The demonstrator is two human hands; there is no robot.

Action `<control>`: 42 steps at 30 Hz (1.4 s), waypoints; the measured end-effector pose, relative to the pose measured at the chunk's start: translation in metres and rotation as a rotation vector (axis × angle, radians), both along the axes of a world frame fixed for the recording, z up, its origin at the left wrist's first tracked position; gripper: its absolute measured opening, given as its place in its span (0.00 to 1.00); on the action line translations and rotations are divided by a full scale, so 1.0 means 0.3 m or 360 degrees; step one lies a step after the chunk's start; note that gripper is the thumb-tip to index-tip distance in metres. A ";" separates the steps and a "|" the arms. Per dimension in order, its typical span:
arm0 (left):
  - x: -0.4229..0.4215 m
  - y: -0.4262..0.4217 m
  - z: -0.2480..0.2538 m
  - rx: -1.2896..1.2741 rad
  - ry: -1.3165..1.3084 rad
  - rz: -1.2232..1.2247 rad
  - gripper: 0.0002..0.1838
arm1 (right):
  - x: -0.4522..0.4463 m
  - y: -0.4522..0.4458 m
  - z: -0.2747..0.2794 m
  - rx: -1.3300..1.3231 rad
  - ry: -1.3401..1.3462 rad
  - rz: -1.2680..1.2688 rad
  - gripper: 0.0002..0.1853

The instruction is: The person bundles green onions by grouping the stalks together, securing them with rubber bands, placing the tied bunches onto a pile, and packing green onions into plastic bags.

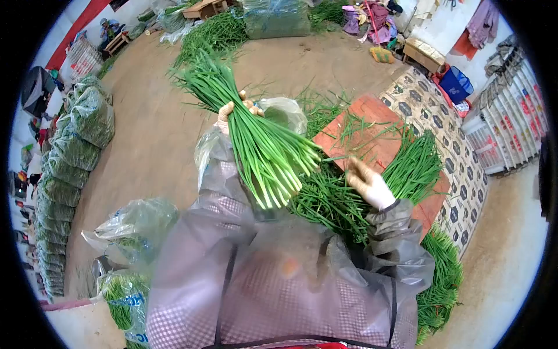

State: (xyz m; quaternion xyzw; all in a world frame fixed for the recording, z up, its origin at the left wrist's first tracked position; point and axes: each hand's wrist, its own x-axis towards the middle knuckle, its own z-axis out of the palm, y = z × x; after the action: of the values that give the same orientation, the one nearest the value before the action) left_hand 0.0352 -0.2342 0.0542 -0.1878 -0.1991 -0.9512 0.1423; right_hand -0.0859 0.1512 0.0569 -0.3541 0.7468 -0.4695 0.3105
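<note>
My left hand (pixel 225 111) is closed around a large bunch of chives (pixel 256 139). The pale cut ends fan out toward my chest, while the green tips point away to the upper left. My right hand (pixel 365 179) is open, its fingers stretched out over loose chives (pixel 331 200) in front of my body. Just right of that hand, a pile of chives (pixel 414 166) lies on a reddish board (pixel 366 128). Scattered green bits cover part of the board.
Filled plastic bags (pixel 93 116) line the left side. Nearer me sits a clear plastic bag (pixel 136 227). More chives (pixel 442 285) are heaped at my right. A patterned mat (pixel 465 168), a blue basket (pixel 455 84) and white crates (pixel 505 116) lie beyond the board.
</note>
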 end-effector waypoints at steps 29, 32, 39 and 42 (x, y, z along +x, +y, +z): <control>-0.353 0.772 0.196 -0.1882 -0.0607 -0.0050 0.46 | 0.001 -0.090 0.003 -0.1569 -0.1434 -0.0682 0.18; -0.330 0.804 0.172 -0.2459 -0.0733 0.0255 0.55 | 0.013 -0.046 0.013 -0.1600 -0.1699 -0.0517 0.18; -0.336 0.829 0.132 -0.3026 -0.0676 0.0397 0.73 | 0.019 -0.003 0.097 -0.1408 -0.1271 -0.0421 0.31; -0.346 0.803 0.160 -0.3130 -0.0337 0.0221 0.60 | -0.001 0.007 0.075 -0.1288 -0.1290 -0.0397 0.30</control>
State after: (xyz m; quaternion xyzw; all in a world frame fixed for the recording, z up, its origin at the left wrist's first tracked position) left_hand -0.0685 0.0066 0.1023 -0.1243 -0.9222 -0.3640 -0.0400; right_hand -0.0861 0.1532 0.0792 -0.1460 0.3659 -0.8484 0.3537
